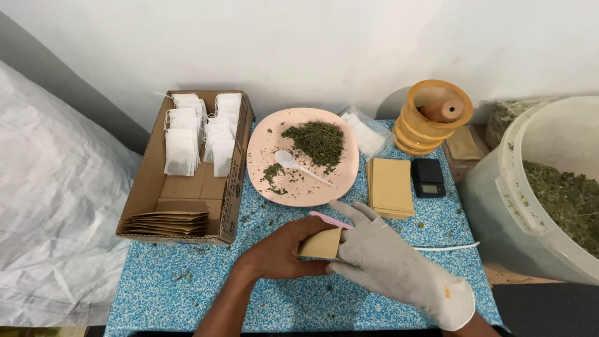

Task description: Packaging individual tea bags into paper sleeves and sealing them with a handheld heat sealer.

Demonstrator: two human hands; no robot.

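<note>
My bare left hand (281, 253) and my right hand (390, 262), which wears a pale glove, both hold a small tan paper envelope (320, 244) just above the blue speckled table (168, 287). A pink flat tool (329, 219) lies right behind the envelope, beside my gloved fingers. Farther back stands a pink plate (265, 146) with a heap of dried green herb (315, 140) and a white plastic spoon (290, 162) on it.
A cardboard box (150, 181) at left holds white tea bags (184, 146) and stacked tan envelopes (168, 221). More tan envelopes (391, 186), a small black scale (428, 178), a yellow wooden mortar (433, 118) and a clear bag (365, 134) sit behind. A large white bucket of herb (549, 187) stands at right.
</note>
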